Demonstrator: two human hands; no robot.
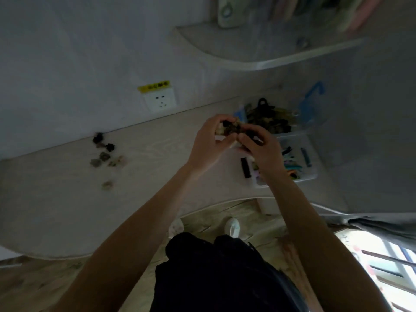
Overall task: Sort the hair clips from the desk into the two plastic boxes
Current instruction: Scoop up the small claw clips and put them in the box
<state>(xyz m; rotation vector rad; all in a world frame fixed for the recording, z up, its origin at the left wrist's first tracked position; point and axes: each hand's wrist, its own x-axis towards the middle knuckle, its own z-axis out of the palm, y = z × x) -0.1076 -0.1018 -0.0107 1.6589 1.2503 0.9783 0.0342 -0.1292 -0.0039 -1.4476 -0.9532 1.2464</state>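
Both hands, left (210, 140) and right (262, 147), clutching mottled dark-and-tan hair clips (229, 128), blurred

Clips (105, 154) on desk, boxes (299, 158) right

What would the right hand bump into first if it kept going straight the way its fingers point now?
Probably the bunch of clips it shares with the left hand. The right hand has its fingers aimed up-left at that bunch, already touching it. Depth is hard to judge in this blurred view.
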